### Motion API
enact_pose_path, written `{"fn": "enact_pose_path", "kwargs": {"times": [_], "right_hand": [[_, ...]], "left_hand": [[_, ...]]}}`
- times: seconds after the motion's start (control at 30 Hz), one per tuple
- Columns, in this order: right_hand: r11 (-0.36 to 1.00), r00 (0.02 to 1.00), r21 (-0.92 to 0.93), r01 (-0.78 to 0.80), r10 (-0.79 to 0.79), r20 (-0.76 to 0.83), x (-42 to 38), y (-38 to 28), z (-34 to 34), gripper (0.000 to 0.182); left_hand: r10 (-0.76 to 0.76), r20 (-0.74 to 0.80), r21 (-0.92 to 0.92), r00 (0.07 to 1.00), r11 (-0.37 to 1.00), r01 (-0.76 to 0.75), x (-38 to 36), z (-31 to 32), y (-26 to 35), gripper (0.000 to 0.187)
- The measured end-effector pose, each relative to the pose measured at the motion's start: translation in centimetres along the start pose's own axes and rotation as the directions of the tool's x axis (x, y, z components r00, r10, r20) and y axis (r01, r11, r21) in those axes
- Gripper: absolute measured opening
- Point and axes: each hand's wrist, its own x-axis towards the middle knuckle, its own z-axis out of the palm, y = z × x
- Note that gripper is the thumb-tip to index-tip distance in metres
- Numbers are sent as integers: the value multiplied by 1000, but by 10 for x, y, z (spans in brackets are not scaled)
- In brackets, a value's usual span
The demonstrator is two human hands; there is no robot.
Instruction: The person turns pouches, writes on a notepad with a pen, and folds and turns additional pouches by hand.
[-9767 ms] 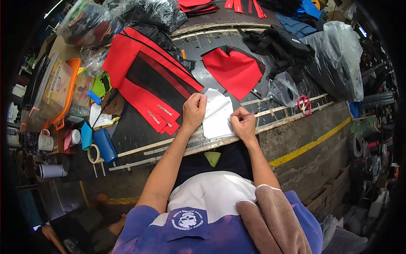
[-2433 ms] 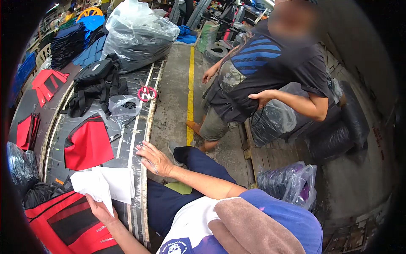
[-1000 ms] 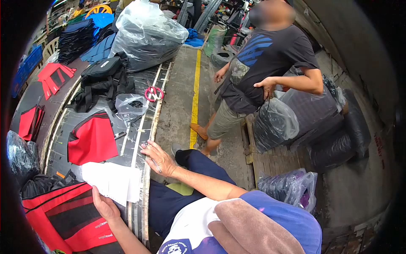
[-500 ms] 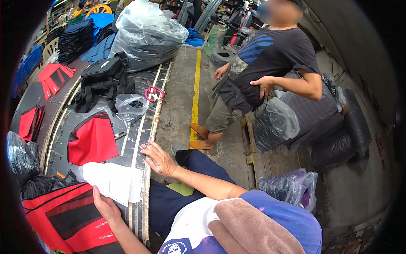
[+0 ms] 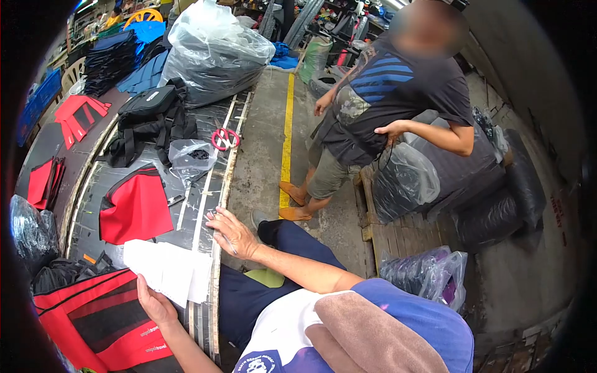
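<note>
White paper sheets (image 5: 163,267) lie at the near edge of the table, partly over red and black fabric. My left hand (image 5: 157,304) grips their lower left edge, its thumb along the side and the other fingers mostly hidden. At the table's edge, my right hand (image 5: 235,235) has bent fingers around a thin pen-like stick (image 5: 230,246). Below my left hand spreads a red and black fabric panel (image 5: 106,323) with pale lettering. Beyond the sheets rests a red fabric piece with black trim (image 5: 137,208).
Pink-handled scissors (image 5: 225,139), a small plastic bag (image 5: 191,158) and a black bag (image 5: 152,115) lie farther up the table. A large filled plastic sack (image 5: 214,59) stands behind them. A person (image 5: 385,93) stands across the aisle, before wrapped bundles (image 5: 460,168) on a pallet.
The white sheets have shifted slightly, their right edge now a little farther right. The standing person leans forward with the head lower. My hands stay nearly in place.
</note>
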Motion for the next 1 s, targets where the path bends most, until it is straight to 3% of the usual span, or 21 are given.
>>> {"fn": "enact_pose_path", "kwargs": {"times": [0.47,0.6,0.7,0.73,0.8,0.83,1.0], "right_hand": [[1000,1000,0,-1,1,-8,1,-1,0,45],[1000,1000,-8,7,-7,-8,1,0,1,46],[1000,1000,-8,-1,1,-7,0,-1,0,46],[1000,1000,-8,-6,6,-6,0,-1,0,46],[1000,1000,-9,-7,6,-7,-1,-1,1,46],[1000,1000,-10,-7,7,-9,-1,-1,2,45],[1000,1000,-8,-7,6,-9,-1,-2,0,45]], "left_hand": [[21,-19,13,1000,1000,-20,-2,5,2,45],[26,-74,141,997,990,-15,0,1,0,40],[162,58,610,985,776,-163,-3,10,-6,36],[161,58,609,985,776,-163,-6,16,-6,36],[275,326,817,904,399,-416,-12,27,-1,41],[279,465,837,840,171,-520,-15,32,2,44],[230,552,818,801,38,-574,-25,45,7,65]]}}
